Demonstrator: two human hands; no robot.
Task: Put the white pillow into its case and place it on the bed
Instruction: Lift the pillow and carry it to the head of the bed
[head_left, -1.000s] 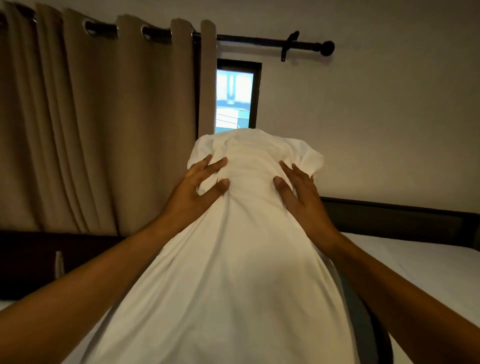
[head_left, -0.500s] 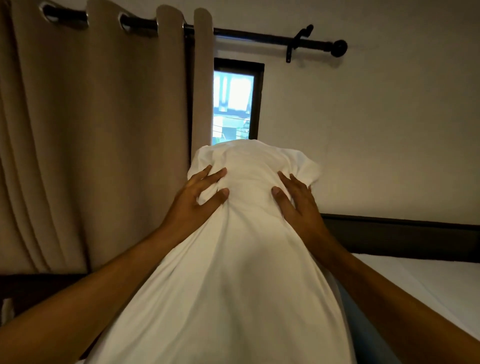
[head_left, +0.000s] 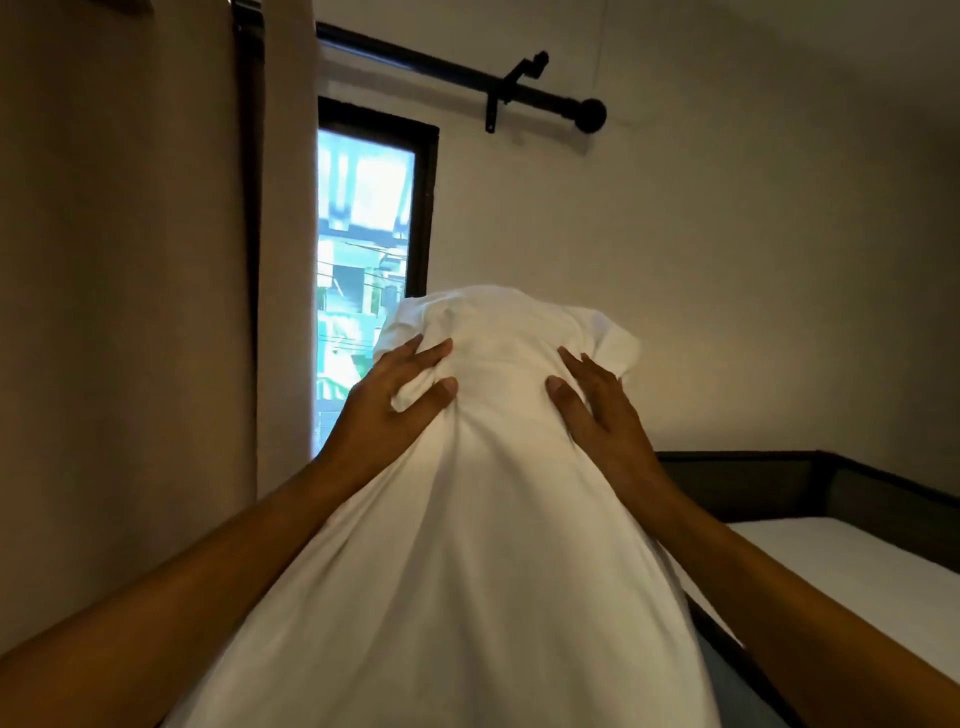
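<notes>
Held upright at frame center: the white pillow (head_left: 467, 545), already draped in its case (head_left: 498, 332), top end bunched against the window (head_left: 363, 270) behind. Left hand (head_left: 387, 410) clamped on the upper left corner, fingers (head_left: 426, 351) spread and thumb pressed in, a fold of cloth pinched between. Right hand (head_left: 597, 415) gripping the upper right side, thumb forward, fingers wrapped round toward the loose flap at the corner. Bed (head_left: 841, 566) low at the right edge of the frame, well apart from the pillow, dark headboard (head_left: 737, 478) behind it; curtain (head_left: 130, 312) filling the left.

Judged step: seating the filling into the closed end of the case. To do it well: keep a pinch on both corners through the cloth, shake downward in short drops, let the weight pull the case taut. Right corner looks slack, so worth working the filling into it first. Open end hidden below the frame; cannot tell how far the case has come down.
</notes>
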